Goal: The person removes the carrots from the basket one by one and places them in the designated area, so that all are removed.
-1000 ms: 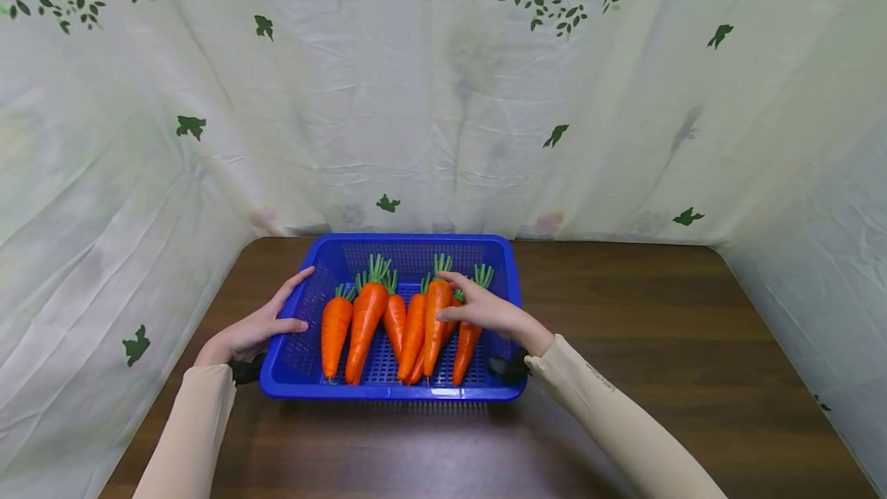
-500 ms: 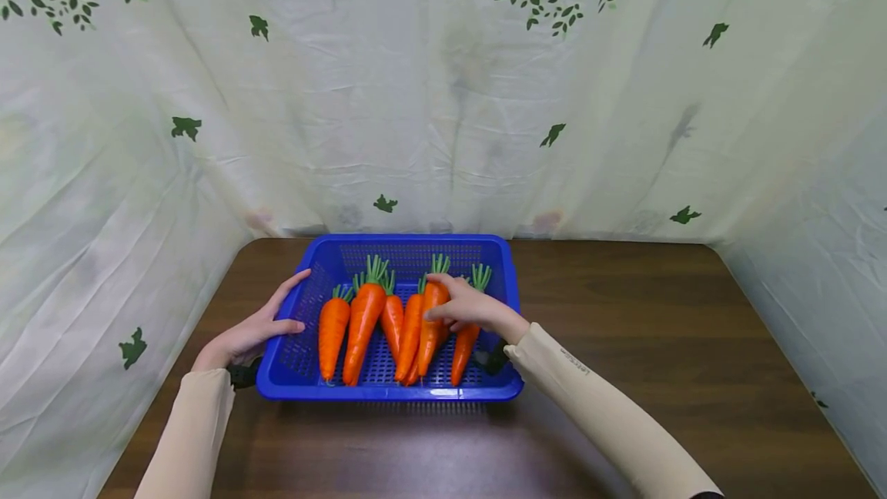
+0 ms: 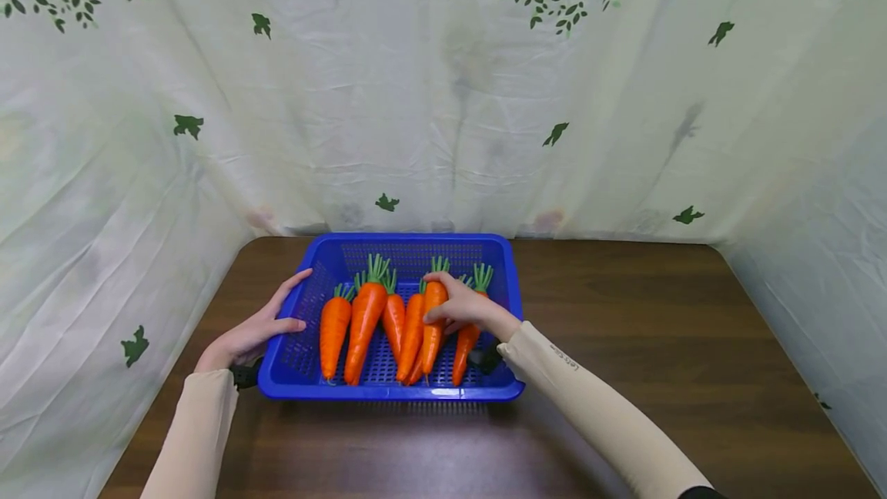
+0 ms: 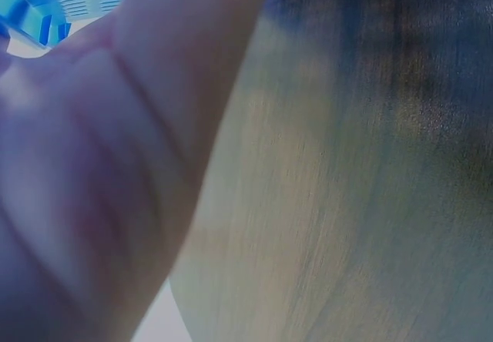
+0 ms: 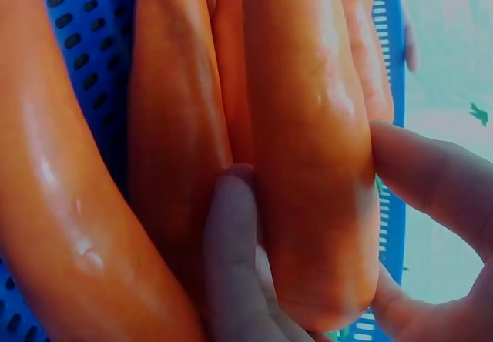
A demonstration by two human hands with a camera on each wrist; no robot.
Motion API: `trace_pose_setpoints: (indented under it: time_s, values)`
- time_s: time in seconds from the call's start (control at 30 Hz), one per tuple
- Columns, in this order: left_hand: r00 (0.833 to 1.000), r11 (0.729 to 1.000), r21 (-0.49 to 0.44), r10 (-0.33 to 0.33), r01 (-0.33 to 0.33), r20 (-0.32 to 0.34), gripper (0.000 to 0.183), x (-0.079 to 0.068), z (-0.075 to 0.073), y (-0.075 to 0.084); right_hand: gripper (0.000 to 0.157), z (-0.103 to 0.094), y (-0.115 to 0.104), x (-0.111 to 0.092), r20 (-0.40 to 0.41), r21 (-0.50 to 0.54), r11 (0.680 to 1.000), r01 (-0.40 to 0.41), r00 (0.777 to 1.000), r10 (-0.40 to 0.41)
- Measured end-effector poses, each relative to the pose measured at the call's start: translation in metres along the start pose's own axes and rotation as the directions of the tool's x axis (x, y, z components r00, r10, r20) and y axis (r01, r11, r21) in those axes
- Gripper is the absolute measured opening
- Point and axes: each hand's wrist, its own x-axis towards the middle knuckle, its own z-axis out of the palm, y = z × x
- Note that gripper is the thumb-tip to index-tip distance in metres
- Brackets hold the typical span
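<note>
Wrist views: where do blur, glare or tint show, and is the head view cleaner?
Left wrist: left hand soft and blurred, grain of the table clearer; right wrist: glare spots on the carrots, purplish tint on the fingers; head: cleaner, with a pale sheen in front of the basket.

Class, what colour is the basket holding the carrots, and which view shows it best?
The basket is deep blue, seen best in the head view.
</note>
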Motion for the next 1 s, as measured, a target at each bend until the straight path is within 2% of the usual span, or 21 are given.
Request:
trace_pose_setpoints:
  time_s: [0.3, 0.6, 1.0]
  values:
    - [1.0, 1.0, -0.021, 0.006, -0.006, 0.004, 0.08, -0.001, 0.002, 0.0, 0.074, -0.005, -0.007, -0.012, 0.026, 0.114, 0.993, 0.023, 0.999, -0.026]
    - [0.999, 0.999, 0.011, 0.042, -0.042, -0.008, 0.079, -0.001, 0.002, -0.002, 0.073, -0.02, -0.019, -0.034, 0.029, 0.201, 0.977, 0.067, 0.997, -0.074]
    - [0.998, 0.999, 0.012, 0.051, -0.051, -0.024, 0.077, -0.002, 0.003, -0.005, 0.072, -0.039, -0.017, -0.054, 0.028, 0.223, 0.964, 0.147, 0.987, -0.157]
